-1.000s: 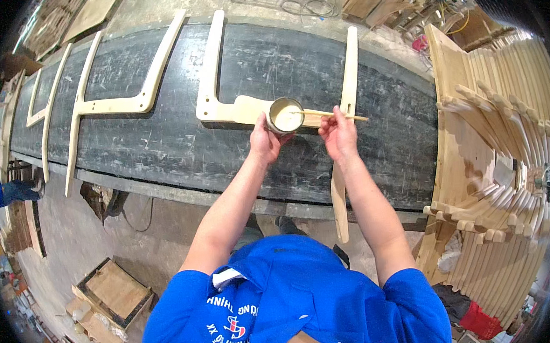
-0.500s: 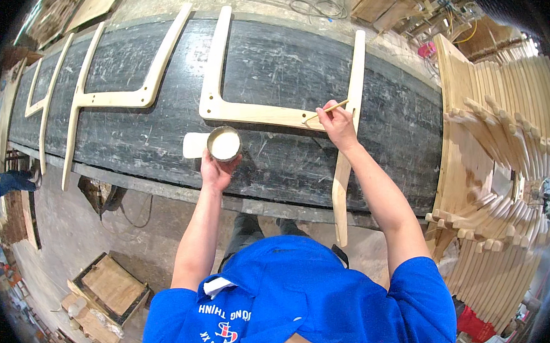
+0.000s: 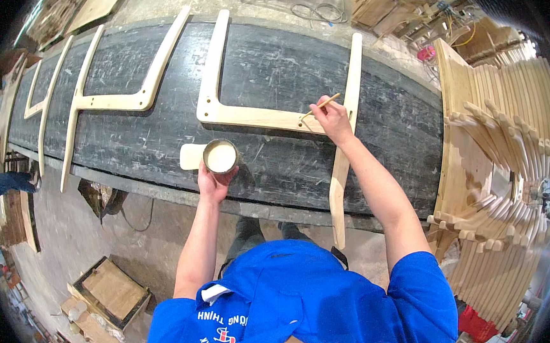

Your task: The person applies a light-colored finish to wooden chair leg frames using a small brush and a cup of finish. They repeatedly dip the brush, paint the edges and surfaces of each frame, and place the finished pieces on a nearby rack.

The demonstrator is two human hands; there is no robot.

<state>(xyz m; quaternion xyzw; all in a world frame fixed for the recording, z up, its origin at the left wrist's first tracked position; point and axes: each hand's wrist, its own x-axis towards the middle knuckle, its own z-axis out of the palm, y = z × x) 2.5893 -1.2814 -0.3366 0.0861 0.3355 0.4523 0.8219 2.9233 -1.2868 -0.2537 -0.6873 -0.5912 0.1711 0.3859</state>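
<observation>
My left hand [image 3: 214, 184] is wrapped round the underside of a round dark cup [image 3: 233, 166] of creamy white liquid [image 3: 219, 155], held above the near part of the table. Beside the cup is a pale cream slab [image 3: 190, 156], partly covered by it. Between the fingers of my right hand [image 3: 337, 126] is a thin wooden stick [image 3: 329, 101]. Its tip points left, near a small dark hole in the light wooden chair frame [image 3: 258, 116]. Whether the tip touches the wood, I cannot tell. My right hand is over the frame's right corner, hiding part of the joint.
More wooden frames [image 3: 114, 102] lie to the left on the long dark scuffed table [image 3: 280, 63]. At the right stand stacks of curved wooden parts [image 3: 505, 91]. A wooden box [image 3: 114, 288] sits on the floor at lower left. Another person's legs [image 3: 17, 182] show at the far left.
The stick in my right hand has tilted more steeply, its tip staying near the hole. My left hand still holds the cup. The whole view has shifted slightly.
</observation>
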